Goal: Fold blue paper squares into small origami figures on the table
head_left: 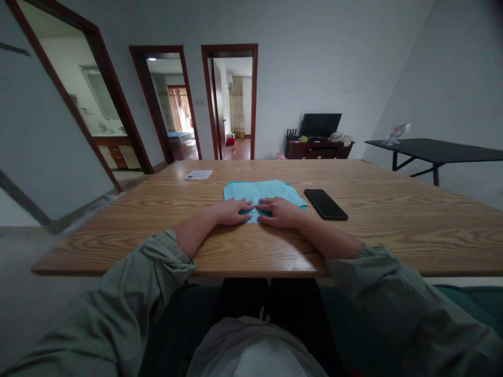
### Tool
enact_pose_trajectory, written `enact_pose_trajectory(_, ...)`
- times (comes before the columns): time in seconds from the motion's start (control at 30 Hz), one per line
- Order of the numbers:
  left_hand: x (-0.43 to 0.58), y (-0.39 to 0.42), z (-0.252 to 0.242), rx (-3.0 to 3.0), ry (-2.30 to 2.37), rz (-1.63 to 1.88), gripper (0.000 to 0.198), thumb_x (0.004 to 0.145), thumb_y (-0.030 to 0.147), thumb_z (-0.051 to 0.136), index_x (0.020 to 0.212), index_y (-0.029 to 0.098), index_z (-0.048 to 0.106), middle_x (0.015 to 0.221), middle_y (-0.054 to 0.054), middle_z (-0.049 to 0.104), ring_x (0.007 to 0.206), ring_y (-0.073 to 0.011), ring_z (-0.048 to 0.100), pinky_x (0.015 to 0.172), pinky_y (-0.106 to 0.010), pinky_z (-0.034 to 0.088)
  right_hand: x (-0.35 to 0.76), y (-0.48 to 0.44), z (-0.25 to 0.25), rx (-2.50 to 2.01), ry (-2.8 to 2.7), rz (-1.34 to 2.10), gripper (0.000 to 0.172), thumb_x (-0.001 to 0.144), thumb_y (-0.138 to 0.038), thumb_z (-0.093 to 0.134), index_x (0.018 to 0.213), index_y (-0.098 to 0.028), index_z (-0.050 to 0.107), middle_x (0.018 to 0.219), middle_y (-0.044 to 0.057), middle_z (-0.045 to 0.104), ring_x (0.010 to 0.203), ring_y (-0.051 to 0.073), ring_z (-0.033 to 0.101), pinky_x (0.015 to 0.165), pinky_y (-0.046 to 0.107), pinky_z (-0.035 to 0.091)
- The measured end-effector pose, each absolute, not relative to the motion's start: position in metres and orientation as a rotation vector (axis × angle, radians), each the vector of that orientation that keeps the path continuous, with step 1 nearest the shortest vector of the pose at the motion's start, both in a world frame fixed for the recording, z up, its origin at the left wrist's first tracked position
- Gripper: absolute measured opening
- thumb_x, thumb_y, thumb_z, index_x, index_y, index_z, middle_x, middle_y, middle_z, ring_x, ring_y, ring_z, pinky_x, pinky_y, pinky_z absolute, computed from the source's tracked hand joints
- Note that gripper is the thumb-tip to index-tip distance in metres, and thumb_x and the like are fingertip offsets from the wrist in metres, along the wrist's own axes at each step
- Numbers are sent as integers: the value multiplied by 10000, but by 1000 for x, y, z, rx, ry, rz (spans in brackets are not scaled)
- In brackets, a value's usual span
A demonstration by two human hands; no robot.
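We have a creased, light blue sheet [267, 188] lying on the wooden table [412, 225], around the middle of its width and set in from the near edge. Our left hand [234, 211] rests palm down on the near part of the sheet, with its fingers stretched out toward the right. Our right hand [281, 213] lies opposite in the same way, so the 2 sets of fingertips nearly meet; both hands are flat and spread, and we grip nothing. Just right of the sheet, we see a black phone [326, 204] lying at a slant. Toward the far left corner lies a white card [199, 175]; its print is too small to read. Past the far edge, we see a dark cabinet [294, 152] bearing a black television [321, 125], and beyond the far right corner a black table [444, 150]. Past the far left corner, we see 3 red-brown door frames [230, 51].
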State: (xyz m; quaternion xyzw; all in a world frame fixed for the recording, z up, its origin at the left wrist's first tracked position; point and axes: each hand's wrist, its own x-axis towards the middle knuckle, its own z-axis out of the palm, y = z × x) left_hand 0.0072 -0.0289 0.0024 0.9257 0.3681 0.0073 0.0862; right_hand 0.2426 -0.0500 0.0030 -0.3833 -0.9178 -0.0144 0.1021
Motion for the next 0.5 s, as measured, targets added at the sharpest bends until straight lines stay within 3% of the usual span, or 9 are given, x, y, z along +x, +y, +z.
enact_pose_trajectory(0.13,6,-37,-2,2759,1069,11,698,896,581,335,1486,245,176,1544,-59,141,1431,-235,110,1142,-441,77,235,-56,-2,-1173,-2788,128,794,852,-653,392,1469,-169,274,1502,143,272,1382,304,252,1114,472,188)
enact_pose_trajectory(0.23,5,-45,-4,2776,1057,16,747,882,645,289,1495,259,109,1555,-49,71,1437,-246,46,1140,-451,42,232,-57,-7,-1258,-2765,190,849,850,-690,340,1482,-135,225,1525,152,183,1406,313,158,1128,479,144)
enact_pose_trajectory(0.37,4,-48,-3,2779,1061,4,736,870,668,293,1489,306,129,1558,-32,87,1435,-264,64,1134,-468,49,232,-57,-8,-1296,-2760,183,863,840,-710,331,1479,-135,241,1526,151,184,1405,332,139,1131,488,129)
enact_pose_trajectory(0.5,-1,-42,0,2774,1035,36,738,857,632,394,1476,267,225,1547,-52,168,1425,-256,140,1140,-415,101,236,-56,-3,-1232,-2783,219,904,809,-719,396,1472,-120,261,1517,159,213,1397,335,180,1132,476,152)
